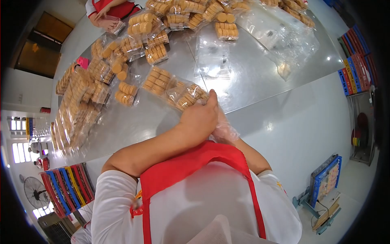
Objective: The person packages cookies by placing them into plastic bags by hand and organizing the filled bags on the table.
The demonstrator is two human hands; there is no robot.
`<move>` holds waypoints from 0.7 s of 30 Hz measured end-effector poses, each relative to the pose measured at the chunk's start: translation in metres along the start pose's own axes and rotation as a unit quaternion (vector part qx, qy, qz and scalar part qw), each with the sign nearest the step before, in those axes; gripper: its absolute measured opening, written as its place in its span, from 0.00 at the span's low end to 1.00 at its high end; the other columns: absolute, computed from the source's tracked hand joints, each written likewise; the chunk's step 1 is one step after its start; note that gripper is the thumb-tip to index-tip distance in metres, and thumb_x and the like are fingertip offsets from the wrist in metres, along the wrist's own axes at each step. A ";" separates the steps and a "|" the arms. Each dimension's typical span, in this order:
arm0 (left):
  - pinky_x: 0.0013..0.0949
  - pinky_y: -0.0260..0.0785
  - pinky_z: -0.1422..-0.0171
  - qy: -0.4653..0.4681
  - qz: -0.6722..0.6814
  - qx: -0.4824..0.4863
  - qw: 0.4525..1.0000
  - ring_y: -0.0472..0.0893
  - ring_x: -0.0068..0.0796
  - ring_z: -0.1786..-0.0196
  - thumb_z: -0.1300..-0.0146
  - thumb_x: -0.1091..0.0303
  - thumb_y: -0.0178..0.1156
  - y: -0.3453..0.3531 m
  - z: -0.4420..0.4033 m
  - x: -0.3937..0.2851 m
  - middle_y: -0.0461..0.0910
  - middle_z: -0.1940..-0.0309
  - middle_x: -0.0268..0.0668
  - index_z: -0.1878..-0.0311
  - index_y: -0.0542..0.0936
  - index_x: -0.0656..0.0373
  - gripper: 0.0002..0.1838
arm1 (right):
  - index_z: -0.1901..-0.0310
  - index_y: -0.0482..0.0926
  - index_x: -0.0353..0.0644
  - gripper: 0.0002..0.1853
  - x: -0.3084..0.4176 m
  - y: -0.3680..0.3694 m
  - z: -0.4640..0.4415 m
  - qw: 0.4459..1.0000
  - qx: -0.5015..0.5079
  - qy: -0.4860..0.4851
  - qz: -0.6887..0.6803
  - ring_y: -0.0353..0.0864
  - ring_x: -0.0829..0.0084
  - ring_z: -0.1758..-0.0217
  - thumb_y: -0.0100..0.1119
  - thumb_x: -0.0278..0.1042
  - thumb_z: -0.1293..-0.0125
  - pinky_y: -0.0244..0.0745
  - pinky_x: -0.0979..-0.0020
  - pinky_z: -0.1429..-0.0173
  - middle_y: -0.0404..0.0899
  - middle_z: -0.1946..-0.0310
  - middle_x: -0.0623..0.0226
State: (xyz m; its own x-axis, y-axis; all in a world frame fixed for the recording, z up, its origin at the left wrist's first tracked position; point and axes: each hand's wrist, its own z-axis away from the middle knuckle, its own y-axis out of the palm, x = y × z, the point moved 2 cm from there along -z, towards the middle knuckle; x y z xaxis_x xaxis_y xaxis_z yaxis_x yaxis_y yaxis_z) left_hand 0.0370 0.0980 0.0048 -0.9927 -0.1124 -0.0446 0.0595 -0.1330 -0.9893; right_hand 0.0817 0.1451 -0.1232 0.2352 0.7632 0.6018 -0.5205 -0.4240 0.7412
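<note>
My left hand (pixel 201 116) is bare and closed at the near end of a clear plastic bag of round biscuits (pixel 187 96); its thumb points up. Beneath and to the right of it is my right hand (pixel 224 127), in a clear plastic glove and partly hidden, with its fingers out of sight behind the left. The bag lies slanted on the metal table (pixel 170 122), its far end touching another pack of biscuits (pixel 157 80). Beyond my hands lies a stack of flat, clear bags (pixel 213 57).
Many bagged biscuits (pixel 75 105) are heaped at the left and along the far side. Large plastic sheets (pixel 280 36) lie at the far right. A co-worker's hands (pixel 109 24) are at the far left. Coloured crates (pixel 355 73) stand beyond the right edge.
</note>
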 end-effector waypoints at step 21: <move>0.30 0.74 0.47 -0.227 0.827 -0.123 0.500 0.79 0.26 0.46 0.29 0.64 0.59 -0.004 0.038 0.044 0.77 0.47 0.34 0.35 0.73 0.58 0.21 | 0.26 0.55 0.37 0.39 0.085 0.037 0.084 0.993 0.098 -0.046 -0.050 0.68 0.57 0.28 0.65 0.37 0.33 0.66 0.54 0.25 0.65 0.31 0.54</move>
State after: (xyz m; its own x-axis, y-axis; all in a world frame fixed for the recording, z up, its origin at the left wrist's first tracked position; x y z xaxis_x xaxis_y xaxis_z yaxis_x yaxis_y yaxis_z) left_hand -0.0026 0.0560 0.0119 0.5212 -0.0879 -0.8489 0.6889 0.6305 0.3577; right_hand 0.1510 0.1537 -0.0193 0.3551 0.7625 0.5409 -0.3236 -0.4425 0.8363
